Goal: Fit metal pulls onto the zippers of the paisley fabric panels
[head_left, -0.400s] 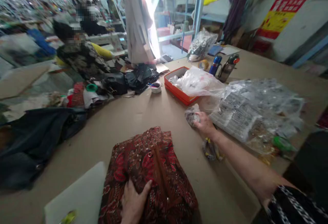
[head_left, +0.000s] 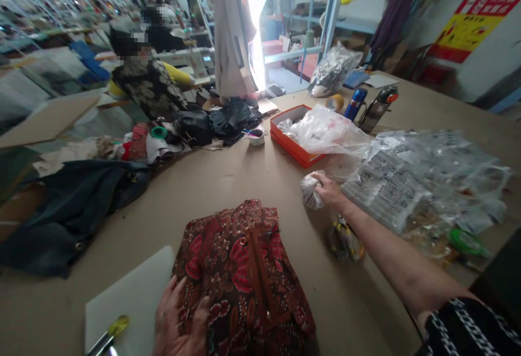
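Note:
A brown and red patterned fabric bag (head_left: 240,274) with a brown zipper lies in front of me. My left hand (head_left: 181,315) rests on its left edge, thumb and fingers apart. Farther right, my right hand (head_left: 328,190) is closed on a small crumpled clear plastic bag (head_left: 312,192) at the tabletop; its contents, if any, cannot be made out. Below that wrist lies a tool with yellow and dark handles (head_left: 345,241). A white board (head_left: 134,291) sits left of the fabric bag, carrying metal tools with a yellow end (head_left: 118,325).
Beyond my right hand stands an orange box (head_left: 299,152) with plastic bags in it. Clear plastic packets (head_left: 386,182) and a green tape roll (head_left: 468,242) lie on the right. Two bottles (head_left: 355,105) stand behind. Dark fabric (head_left: 77,215) covers the left edge; a person (head_left: 150,87) sits beyond.
My left hand has slid left from the fabric bag's middle to its left edge. My right hand keeps hold of the plastic bag. The view has shifted slightly left.

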The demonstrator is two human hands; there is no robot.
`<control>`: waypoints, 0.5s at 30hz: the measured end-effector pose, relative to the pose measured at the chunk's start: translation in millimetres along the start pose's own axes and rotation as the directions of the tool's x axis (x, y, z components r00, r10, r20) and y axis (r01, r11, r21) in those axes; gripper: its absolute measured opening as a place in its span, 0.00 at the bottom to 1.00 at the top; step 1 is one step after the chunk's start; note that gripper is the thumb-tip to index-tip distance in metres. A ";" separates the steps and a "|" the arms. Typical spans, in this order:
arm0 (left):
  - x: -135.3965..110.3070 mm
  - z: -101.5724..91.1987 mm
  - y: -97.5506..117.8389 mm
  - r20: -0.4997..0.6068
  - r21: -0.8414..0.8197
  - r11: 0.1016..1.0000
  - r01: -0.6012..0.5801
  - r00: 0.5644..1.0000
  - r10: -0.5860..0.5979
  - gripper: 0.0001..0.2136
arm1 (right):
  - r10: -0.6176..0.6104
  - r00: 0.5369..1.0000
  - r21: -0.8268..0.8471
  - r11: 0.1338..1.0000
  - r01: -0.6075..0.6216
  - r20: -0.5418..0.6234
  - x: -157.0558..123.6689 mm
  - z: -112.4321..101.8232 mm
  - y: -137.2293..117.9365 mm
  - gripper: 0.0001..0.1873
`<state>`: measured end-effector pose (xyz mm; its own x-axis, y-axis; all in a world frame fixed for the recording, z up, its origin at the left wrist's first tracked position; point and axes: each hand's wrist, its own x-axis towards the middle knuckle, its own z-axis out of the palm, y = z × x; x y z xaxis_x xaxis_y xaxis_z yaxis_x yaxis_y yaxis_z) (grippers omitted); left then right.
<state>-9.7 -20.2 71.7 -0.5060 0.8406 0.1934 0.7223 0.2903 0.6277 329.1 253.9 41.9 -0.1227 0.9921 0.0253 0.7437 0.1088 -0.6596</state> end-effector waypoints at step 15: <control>-34.5 -92.2 13.7 0.251 -0.602 0.796 -0.066 0.931 0.266 0.28 | -0.653 0.653 0.061 0.724 0.687 0.385 -239.8 55.0 -275.6 0.22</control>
<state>-25.8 -87.4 143.1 -0.1603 0.9743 0.1583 0.3238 -0.0996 0.9409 117.4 -17.5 176.4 -0.8184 0.5525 0.1577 0.4134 0.7569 -0.5062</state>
